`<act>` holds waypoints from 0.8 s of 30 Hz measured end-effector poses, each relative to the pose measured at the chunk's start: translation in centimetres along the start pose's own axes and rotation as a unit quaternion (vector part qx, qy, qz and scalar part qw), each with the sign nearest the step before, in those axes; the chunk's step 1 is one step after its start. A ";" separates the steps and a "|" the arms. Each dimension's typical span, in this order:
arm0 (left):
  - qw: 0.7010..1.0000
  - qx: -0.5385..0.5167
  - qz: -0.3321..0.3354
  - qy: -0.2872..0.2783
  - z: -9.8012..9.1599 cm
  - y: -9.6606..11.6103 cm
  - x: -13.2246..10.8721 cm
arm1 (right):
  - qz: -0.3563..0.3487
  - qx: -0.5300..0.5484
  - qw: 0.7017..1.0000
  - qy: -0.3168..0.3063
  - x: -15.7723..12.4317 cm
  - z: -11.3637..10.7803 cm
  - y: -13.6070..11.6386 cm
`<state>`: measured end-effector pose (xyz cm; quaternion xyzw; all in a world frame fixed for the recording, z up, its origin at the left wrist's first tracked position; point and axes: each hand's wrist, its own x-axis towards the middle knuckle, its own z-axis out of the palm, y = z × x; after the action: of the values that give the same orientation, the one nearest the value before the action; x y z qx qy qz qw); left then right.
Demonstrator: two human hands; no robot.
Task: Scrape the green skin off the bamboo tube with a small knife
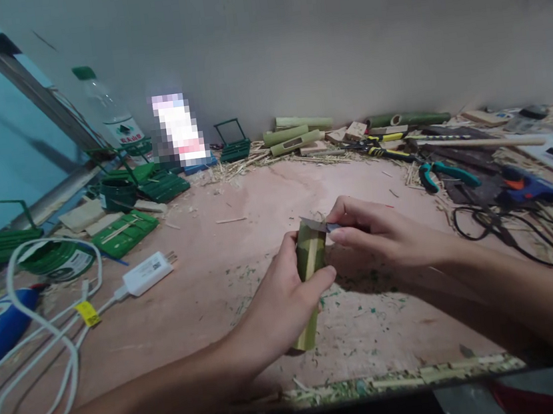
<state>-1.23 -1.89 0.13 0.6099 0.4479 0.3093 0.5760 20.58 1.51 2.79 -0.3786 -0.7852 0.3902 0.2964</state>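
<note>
My left hand (pixel 290 282) is wrapped round a green piece of bamboo (pixel 307 257), which stands tilted over the table with its far end away from me. A pale stripe runs along its upper face. Between the thumb and fingers of my right hand (pixel 367 226) is a small thin metal blade (pixel 315 224). The blade lies across the far end of the bamboo, touching or very close to it. A thin curl of shaving shows beside the blade. The part of the blade inside my right fingers is hidden.
Small shavings litter the wooden table (pixel 208 309). A white charger (pixel 148 274) with a looped cable lies left, near green painted pieces (pixel 128 232). Cut bamboo tubes (pixel 296 141) lie at the back. Pliers (pixel 446 174) and a glue gun (pixel 531 186) are right. A bottle (pixel 111 110) stands back left.
</note>
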 end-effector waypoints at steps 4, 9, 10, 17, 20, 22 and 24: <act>1.000 0.009 0.005 -0.005 0.0 0.1 -0.1 | 0.017 0.073 0.997 0.006 0.1 0.3 0.1; 1.000 -0.003 0.001 -0.004 0.0 0.2 0.1 | 0.047 0.109 0.993 0.029 0.2 0.5 0.7; 1.000 -0.010 -0.004 -0.006 0.0 0.3 0.1 | 0.054 0.113 0.991 0.041 0.2 0.4 0.9; 0.995 -0.089 -0.043 -0.024 0.1 0.7 0.4 | 0.071 0.133 0.985 0.089 0.3 0.4 0.9; 0.995 -0.092 -0.032 -0.015 0.1 0.6 0.5 | 0.053 0.057 0.992 0.095 0.3 0.3 0.4; 0.996 -0.086 -0.020 -0.006 0.1 0.5 0.6 | 0.033 0.000 0.997 0.070 0.2 0.1 -0.1; 0.996 -0.086 -0.011 0.006 0.1 0.5 0.7 | 0.015 -0.039 0.999 0.031 0.1 0.0 -0.5</act>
<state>-0.77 -1.31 0.48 0.5512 0.4298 0.3438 0.6271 20.32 1.39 3.24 -0.4139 -0.7840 0.3520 0.3001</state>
